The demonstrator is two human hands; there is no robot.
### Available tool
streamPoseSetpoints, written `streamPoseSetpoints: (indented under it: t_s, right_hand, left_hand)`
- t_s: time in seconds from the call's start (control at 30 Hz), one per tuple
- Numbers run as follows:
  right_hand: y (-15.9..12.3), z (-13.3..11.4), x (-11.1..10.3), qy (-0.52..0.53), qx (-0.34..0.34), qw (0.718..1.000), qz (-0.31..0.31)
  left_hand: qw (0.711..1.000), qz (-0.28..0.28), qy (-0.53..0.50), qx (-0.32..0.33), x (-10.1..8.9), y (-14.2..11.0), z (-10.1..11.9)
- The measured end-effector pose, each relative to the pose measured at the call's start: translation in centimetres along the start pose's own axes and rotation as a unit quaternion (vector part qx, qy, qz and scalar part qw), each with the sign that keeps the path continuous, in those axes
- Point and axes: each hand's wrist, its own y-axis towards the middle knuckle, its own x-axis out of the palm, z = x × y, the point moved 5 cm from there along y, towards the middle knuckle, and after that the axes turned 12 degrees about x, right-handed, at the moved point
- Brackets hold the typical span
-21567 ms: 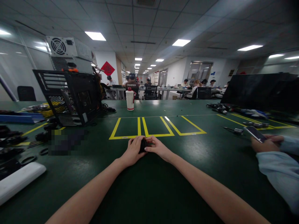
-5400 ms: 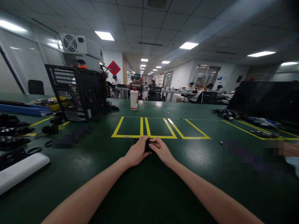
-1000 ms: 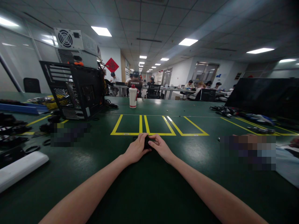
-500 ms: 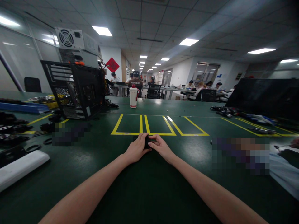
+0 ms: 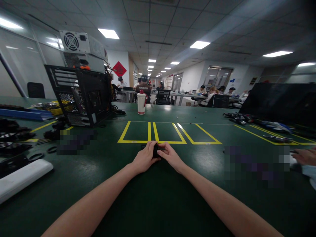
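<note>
Between my two hands sits a small black object (image 5: 155, 150), mostly covered by my fingers, so its kind cannot be made out. My left hand (image 5: 145, 157) is closed over its left side, fingers bent across the top and the thumb low near the table. From the right, my right hand (image 5: 171, 157) pinches the same object with thumb and fingertips. Both hands rest low over the green table (image 5: 158, 200), just in front of the yellow tape rectangles (image 5: 133, 142). A dark edge shows behind my left fingers, and I cannot tell whether it belongs to the object.
A white cup with a red top (image 5: 141, 103) stands beyond the tape. On the left are an open black computer case (image 5: 81, 95), a power supply (image 5: 74, 42) above it and a long white bar (image 5: 26, 179). Cables (image 5: 238, 118) and a co-worker's hand (image 5: 306, 156) are at right.
My hands keep nearly the same grip and place. At the right edge, the co-worker's hand and sleeve have drawn back to the right, away from the blurred patch.
</note>
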Motion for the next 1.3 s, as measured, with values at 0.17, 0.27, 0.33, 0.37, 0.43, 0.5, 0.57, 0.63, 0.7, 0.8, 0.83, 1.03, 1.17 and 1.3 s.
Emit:
streamPoseSetpoints:
  t_s: [0.17,0.27,0.33,0.37,0.43,0.5,0.57,0.63,0.7,0.8,0.83,1.03,1.17,1.3]
  right_hand:
    - [0.12,-0.21,-0.01,-0.01,-0.012,1.0,0.025]
    - [0.18,-0.18,-0.13,-0.018,-0.009,0.999,0.033]
    - [0.1,-0.12,-0.18,-0.028,0.002,0.999,0.03]
    - [0.05,-0.08,-0.15,-0.032,0.008,0.999,0.023]
    - [-0.06,-0.08,-0.07,-0.03,0.01,0.999,0.01]
    - [-0.1,-0.1,0.0,-0.015,0.002,1.0,0.003]
    - [-0.07,-0.06,0.02,-0.004,-0.004,1.0,0.006]
    - [0.0,0.0,0.02,-0.002,-0.009,1.0,0.014]
    - [0.05,0.02,0.06,-0.004,-0.012,1.0,0.016]
    - [0.03,-0.06,-0.03,-0.011,-0.012,1.0,0.022]
    - [0.0,-0.07,-0.08,-0.014,-0.009,1.0,0.024]
    - [0.0,-0.02,0.0,-0.017,0.005,1.0,0.005]
    - [0.15,0.0,-0.09,-0.002,-0.012,1.0,0.024]
    - [0.16,-0.09,-0.04,-0.007,-0.019,1.0,0.021]
  left_hand:
    - [1.0,0.005,0.011,-0.006,0.21,0.08,-0.22]
    - [1.0,0.005,0.011,-0.012,0.34,0.14,-0.3]
    - [1.0,0.001,0.01,-0.014,0.33,0.13,-0.28]
    - [1.0,-0.001,0.009,-0.014,0.29,0.12,-0.24]
    - [1.0,-0.002,0.007,-0.012,0.17,0.09,-0.14]
    - [1.0,-0.002,0.005,-0.01,0.04,0.07,-0.05]
    - [1.0,-0.002,0.002,-0.008,-0.04,0.08,0.02]
    - [1.0,-0.001,0.001,-0.008,-0.07,0.12,0.06]
    - [1.0,0.0,0.003,-0.008,-0.09,0.17,0.11]
    - [1.0,0.001,0.004,-0.005,-0.14,0.2,0.21]
    - [1.0,0.001,0.004,-0.004,-0.15,0.2,0.23]
    - [1.0,-0.001,0.004,-0.008,-0.13,0.13,0.07]
    - [1.0,0.003,0.002,-0.008,0.03,0.16,-0.07]
    - [1.0,0.009,0.006,-0.004,0.16,0.19,-0.15]
